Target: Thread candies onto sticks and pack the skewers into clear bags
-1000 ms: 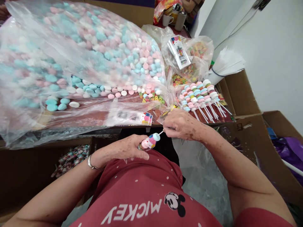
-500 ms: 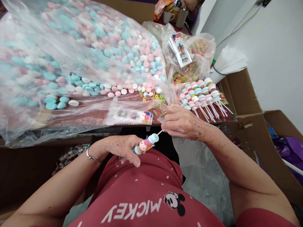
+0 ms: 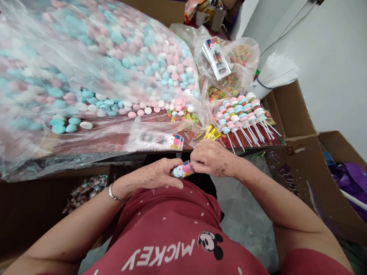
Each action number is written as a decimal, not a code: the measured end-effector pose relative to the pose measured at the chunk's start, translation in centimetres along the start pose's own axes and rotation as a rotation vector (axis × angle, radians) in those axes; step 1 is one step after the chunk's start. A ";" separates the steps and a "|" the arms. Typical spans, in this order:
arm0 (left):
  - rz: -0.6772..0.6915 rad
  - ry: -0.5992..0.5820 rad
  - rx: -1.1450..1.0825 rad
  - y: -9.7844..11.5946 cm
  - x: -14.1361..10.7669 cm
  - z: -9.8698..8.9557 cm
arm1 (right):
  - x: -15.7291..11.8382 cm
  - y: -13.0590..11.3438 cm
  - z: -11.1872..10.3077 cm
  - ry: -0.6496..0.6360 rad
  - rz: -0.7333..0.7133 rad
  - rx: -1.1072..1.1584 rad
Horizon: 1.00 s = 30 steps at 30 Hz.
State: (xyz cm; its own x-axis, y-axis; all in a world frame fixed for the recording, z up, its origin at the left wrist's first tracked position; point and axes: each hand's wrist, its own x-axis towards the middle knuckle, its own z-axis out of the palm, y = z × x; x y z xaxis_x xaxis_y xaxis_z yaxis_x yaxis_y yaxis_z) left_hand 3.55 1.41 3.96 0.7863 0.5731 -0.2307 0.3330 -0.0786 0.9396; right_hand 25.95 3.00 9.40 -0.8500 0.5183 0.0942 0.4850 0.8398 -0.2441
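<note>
My left hand [image 3: 160,173] is wrapped round a marshmallow skewer [image 3: 177,172] inside a clear printed bag [image 3: 187,167], just in front of the table edge. Blue marshmallow shows between thumb and fingers, and the bag's pink printed end points right. At that end, my right hand [image 3: 210,158] is closed, its fingertips pinched where the skewer's stick comes out; the stick itself is hidden. Gold twist ties [image 3: 210,133] lie on the table just beyond my right knuckles. Finished-looking marshmallow skewers [image 3: 243,112] lie in a row to the right, white sticks towards me.
A big clear bag of pastel marshmallows [image 3: 114,57] covers the table's left. Flat printed bags [image 3: 156,141] lie near the front edge; another stack [image 3: 216,57] rests on a bag of gummy rings [image 3: 241,55]. Cardboard boxes [image 3: 295,110] flank the right, beside a bundle of white sticks [image 3: 276,72].
My hands have come together: the right moved down to the bag's end, the left slightly up and right. The skewer sits deeper in the bag. The gold ties are now uncovered.
</note>
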 end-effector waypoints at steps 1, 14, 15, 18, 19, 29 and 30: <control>0.012 0.019 0.001 0.0 0.2 0.2 | 0.1 0.0 0.4 -0.013 -0.009 -0.009; -0.163 0.316 -0.483 1.7 0.0 2.3 | 0.2 0.7 0.7 0.058 -0.133 -0.050; -0.163 0.368 -0.497 1.9 0.1 2.5 | 0.2 0.5 0.8 0.125 -0.113 -0.044; -0.148 0.531 -0.546 2.5 0.3 2.7 | 0.1 -0.1 0.9 0.380 0.056 0.003; -0.137 0.572 -0.557 2.7 0.3 2.8 | 0.0 -0.3 1.0 0.446 0.118 0.014; 0.004 0.825 -0.366 2.7 0.4 3.2 | -0.4 -1.9 3.2 0.528 0.332 0.448; 0.062 0.874 -0.283 2.7 0.5 3.1 | -0.3 -2.2 3.6 0.521 0.397 0.564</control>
State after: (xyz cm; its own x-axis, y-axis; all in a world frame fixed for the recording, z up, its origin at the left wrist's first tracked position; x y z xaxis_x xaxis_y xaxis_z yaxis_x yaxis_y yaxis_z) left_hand 6.43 -1.09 5.61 0.0873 0.9961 -0.0133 0.0733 0.0069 0.9973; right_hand 24.35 0.43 6.41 -0.3695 0.8805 0.2971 0.4346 0.4463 -0.7823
